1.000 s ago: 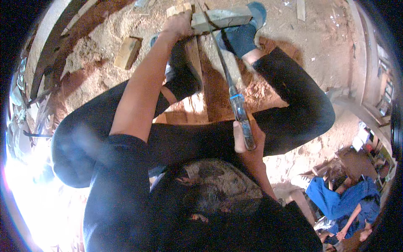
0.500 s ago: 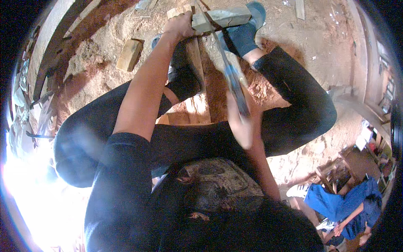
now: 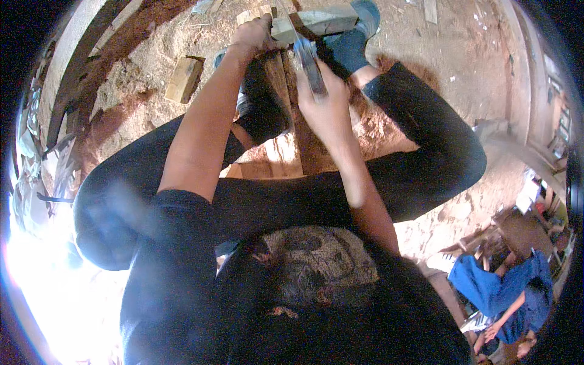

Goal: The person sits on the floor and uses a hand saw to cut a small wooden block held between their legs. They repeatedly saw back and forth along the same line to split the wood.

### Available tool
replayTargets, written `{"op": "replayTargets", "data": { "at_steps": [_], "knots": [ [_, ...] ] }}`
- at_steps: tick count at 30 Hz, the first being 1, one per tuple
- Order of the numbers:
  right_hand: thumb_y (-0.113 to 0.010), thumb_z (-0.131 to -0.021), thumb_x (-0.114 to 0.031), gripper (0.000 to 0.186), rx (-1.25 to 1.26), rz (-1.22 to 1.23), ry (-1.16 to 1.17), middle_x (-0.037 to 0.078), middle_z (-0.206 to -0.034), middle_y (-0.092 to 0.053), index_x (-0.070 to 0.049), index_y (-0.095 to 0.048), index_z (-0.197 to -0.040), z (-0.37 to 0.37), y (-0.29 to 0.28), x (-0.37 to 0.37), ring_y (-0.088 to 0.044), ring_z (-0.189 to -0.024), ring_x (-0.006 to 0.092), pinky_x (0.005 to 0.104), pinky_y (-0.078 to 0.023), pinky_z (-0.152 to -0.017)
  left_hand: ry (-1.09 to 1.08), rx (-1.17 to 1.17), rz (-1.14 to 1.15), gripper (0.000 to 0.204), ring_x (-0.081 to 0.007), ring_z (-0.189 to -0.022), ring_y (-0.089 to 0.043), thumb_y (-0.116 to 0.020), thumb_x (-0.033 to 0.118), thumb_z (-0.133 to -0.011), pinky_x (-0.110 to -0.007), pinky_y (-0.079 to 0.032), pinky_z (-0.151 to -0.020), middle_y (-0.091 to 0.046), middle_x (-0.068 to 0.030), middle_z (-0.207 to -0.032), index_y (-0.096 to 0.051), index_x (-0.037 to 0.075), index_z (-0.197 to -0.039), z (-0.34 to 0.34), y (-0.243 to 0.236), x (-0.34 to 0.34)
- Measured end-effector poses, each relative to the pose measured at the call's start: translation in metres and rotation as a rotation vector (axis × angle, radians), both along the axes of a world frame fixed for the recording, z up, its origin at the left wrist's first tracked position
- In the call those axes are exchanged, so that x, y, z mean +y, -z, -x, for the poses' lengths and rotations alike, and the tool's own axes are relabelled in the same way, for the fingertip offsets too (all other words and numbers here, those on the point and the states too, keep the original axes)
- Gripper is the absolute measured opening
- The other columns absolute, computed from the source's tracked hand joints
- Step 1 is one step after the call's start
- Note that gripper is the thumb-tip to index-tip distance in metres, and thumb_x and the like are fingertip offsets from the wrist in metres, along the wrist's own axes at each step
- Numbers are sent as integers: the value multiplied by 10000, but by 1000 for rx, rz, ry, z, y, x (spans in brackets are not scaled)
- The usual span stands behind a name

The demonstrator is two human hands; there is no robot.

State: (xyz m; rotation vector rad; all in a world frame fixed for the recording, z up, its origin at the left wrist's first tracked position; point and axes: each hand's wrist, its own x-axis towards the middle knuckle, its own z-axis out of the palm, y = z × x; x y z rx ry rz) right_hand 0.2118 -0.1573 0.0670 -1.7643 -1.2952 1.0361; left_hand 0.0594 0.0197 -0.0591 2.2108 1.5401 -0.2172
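A wooden block (image 3: 328, 22) lies across the far middle of the view, its right end against my sandaled foot (image 3: 363, 24). My left hand (image 3: 251, 36) is closed round the left part of that block. In my right hand (image 3: 324, 97) is the handle of a handsaw (image 3: 309, 66), gripped with the fingers wrapped round it. The thin blade runs away from me and crosses the block just right of my left hand. Where the teeth meet the wood is too small to make out.
Beneath the work lies a long board (image 3: 281, 82) between my bent legs. A short wood offcut (image 3: 185, 79) rests on the sawdust-covered ground to the left. Curved timber (image 3: 67, 67) stands along the left edge. A person in blue clothes (image 3: 496, 286) sits at the lower right.
My right hand has pushed the handsaw away from me, up close to the block. My left hand still holds the block in nearly the same place.
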Motion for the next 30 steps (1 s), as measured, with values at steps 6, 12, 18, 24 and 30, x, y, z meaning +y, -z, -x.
{"op": "replayTargets", "data": {
  "at_steps": [6,12,18,24,30],
  "knots": [
    [-596,-955,-74,452,-60,68,-33,237,-1141,-675,16,-498,-1387,-21,-65,-114,-694,-1033,282,347,-523,-887,-18,47,-9,802,-390,-1114,-634,-820,540,-684,-472,-522,-939,-639,-217,-1211,-516,66,-1255,24,16,4],
    [-601,-956,-96,217,-10,-88,12,159,-916,-687,35,-614,-1130,-2,-2,-11,-639,-839,145,321,-506,-762,23,29,-17,809,-391,-1107,-637,-805,594,-678,-472,-524,-940,-647,-218,-1189,-522,50,-1207,3,1,-1],
    [-581,-949,-109,417,-91,110,-45,255,-1053,-685,22,-493,-1335,-23,-61,-119,-710,-963,335,404,-553,-835,3,78,-48,759,-390,-1068,-658,-792,589,-709,-470,-540,-911,-661,-208,-1166,-521,65,-1187,17,4,0],
    [-597,-954,-116,203,-46,-98,26,160,-829,-667,22,-612,-1101,3,1,-2,-660,-782,160,325,-509,-707,35,51,-72,698,-386,-1025,-674,-825,470,-722,-495,-555,-877,-670,-202,-1112,-497,74,-1194,7,19,-1],
    [-592,-963,-130,347,-163,200,-9,172,-923,-693,-16,-562,-1290,-19,-68,-120,-698,-857,231,332,-530,-813,5,52,-116,711,-398,-1035,-668,-829,482,-713,-473,-563,-871,-662,-209,-1124,-503,68,-1191,25,22,-2]
  ]
}}
